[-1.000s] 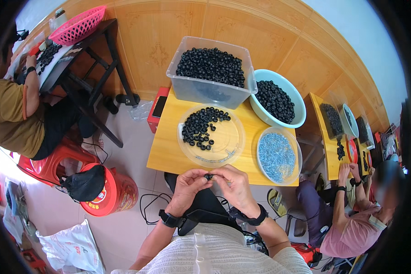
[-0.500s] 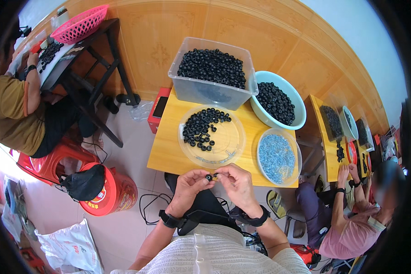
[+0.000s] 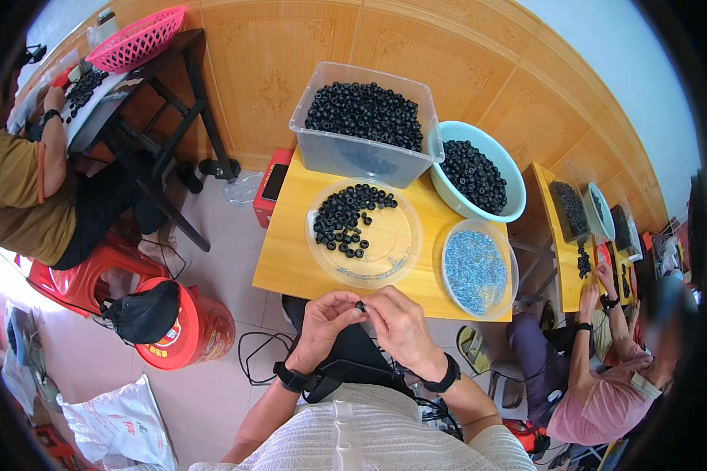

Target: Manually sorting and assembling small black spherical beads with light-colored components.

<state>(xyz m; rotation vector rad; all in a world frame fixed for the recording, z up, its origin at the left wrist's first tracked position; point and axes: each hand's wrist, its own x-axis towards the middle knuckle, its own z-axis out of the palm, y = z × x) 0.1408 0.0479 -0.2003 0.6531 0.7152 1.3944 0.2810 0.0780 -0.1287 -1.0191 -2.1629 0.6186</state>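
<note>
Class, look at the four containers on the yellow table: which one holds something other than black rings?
The round clear dish at the table's right front. It holds small silvery-blue pieces, whereas the clear dish, rectangular tub and pale blue bowl all hold black rings.

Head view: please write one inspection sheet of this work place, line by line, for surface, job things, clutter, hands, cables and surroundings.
Surface: small yellow table, bare at its left edge.
Job's things: clear dish with black rings; clear bin and pale blue bowl, both full of black rings; second dish of small blue-grey parts.
Clutter: red box beside the table.
Grippers: left hand and right hand pinch one black ring together.
Cables: black cable on the floor under the table.
Surroundings: red bucket, pink basket, other persons seated left and right.
</note>
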